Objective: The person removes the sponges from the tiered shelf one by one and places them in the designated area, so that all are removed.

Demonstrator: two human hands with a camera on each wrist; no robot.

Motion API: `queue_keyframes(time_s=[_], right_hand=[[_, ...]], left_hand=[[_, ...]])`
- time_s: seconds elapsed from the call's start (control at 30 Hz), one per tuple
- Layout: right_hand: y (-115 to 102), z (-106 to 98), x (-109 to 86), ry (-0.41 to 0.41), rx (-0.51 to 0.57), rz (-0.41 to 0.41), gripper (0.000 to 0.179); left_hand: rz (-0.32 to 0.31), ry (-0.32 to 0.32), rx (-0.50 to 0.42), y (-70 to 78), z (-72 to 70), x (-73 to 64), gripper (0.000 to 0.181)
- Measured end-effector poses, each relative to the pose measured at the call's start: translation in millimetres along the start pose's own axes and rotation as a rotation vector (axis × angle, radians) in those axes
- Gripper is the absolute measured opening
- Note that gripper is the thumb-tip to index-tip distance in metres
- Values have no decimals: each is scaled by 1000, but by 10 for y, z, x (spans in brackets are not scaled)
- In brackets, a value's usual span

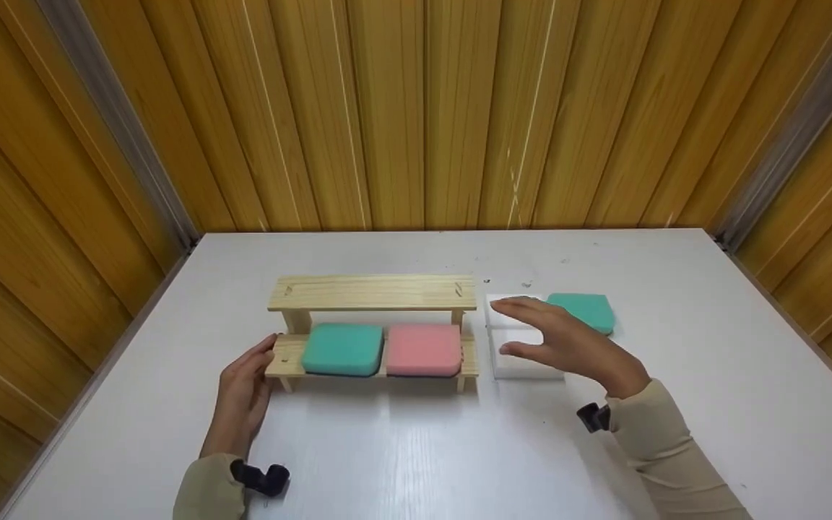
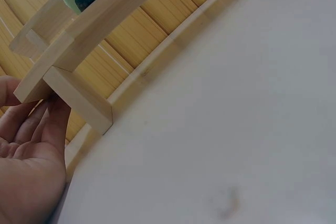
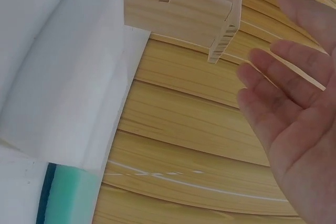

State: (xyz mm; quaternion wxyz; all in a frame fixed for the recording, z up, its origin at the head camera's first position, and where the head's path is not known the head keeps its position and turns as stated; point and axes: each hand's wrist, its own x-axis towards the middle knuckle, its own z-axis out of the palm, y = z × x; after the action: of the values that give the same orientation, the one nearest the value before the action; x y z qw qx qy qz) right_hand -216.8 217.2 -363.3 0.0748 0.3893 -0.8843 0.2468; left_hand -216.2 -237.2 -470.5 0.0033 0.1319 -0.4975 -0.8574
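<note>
A small two-step wooden rack [image 1: 371, 292] stands on the table, with a green sponge [image 1: 344, 349] and a pink sponge [image 1: 424, 350] side by side on its lower step. My left hand [image 1: 244, 390] pinches the left end of that step, thumb above and fingers beneath, as the left wrist view shows. To the right of the rack lie two white foam-like blocks [image 1: 524, 361]. Over them hovers my right hand [image 1: 568, 343], thumb and fingers spread apart, holding nothing. Behind it a second green sponge [image 1: 589, 312] lies on the table, partly hidden; its dark scouring layer shows in the right wrist view.
The white table [image 1: 416, 455] runs back to a wood-panelled wall [image 1: 416, 115], with panelled walls at both sides. On the rack the upper step bears nothing. Small dark marks [image 1: 526, 284] dot the tabletop behind the white blocks.
</note>
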Motion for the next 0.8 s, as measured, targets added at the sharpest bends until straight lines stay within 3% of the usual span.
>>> queue_keyframes(time_s=[0.8], right_hand=[[-230, 149, 289, -122, 39, -23, 58]], left_hand=[[-22, 14, 4, 33, 35, -11, 49]])
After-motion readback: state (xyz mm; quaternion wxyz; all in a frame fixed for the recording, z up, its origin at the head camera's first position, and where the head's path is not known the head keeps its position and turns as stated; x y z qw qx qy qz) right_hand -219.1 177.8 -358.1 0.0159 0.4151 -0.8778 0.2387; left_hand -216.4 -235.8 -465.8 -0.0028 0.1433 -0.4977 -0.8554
